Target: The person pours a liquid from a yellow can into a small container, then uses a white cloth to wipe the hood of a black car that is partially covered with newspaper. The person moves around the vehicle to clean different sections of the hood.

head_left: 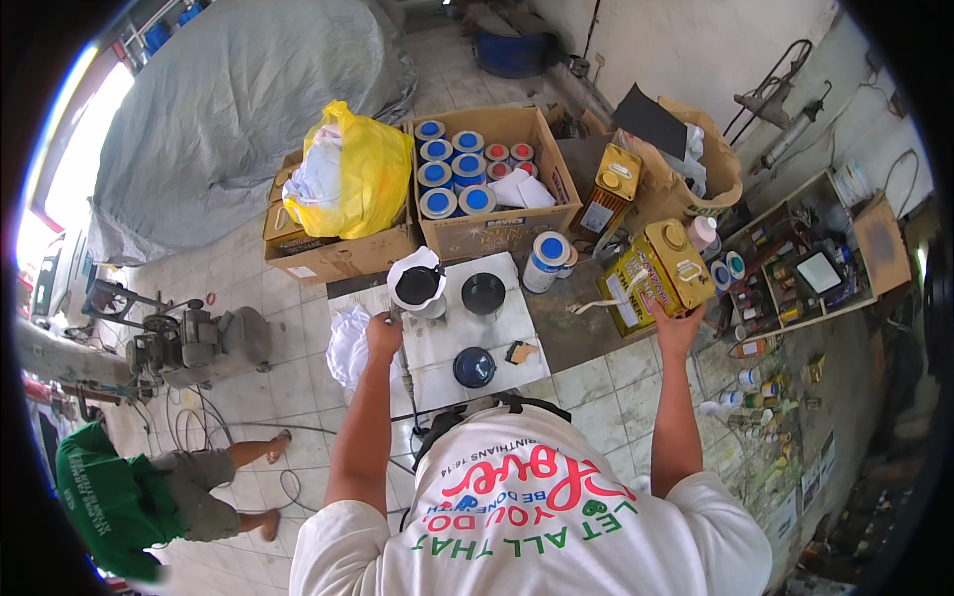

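My left hand (384, 335) is closed around the handle of a spray gun with a hose fitting (406, 382) below it. Just beyond, a white cup (429, 310) has crumpled white paper round its rim and dark paint inside. My right hand (680, 326) grips the near side of a yellow rectangular metal can (651, 273), which leans on the table's right end. Between my hands, a clear cup of dark liquid (484, 295) stands on a white-covered board (445, 343). Nearer me are a round dark blue container (474, 368) and a small black-and-tan piece (520, 353).
Behind the board, a cardboard box (497, 235) holds several paint cans beside a yellow plastic bag (378, 179). A blue-lidded can (546, 263) stands near the yellow can. On the left are a compressor (204, 343), floor hoses and a person in green (109, 497); a cluttered shelf (845, 263) stands right.
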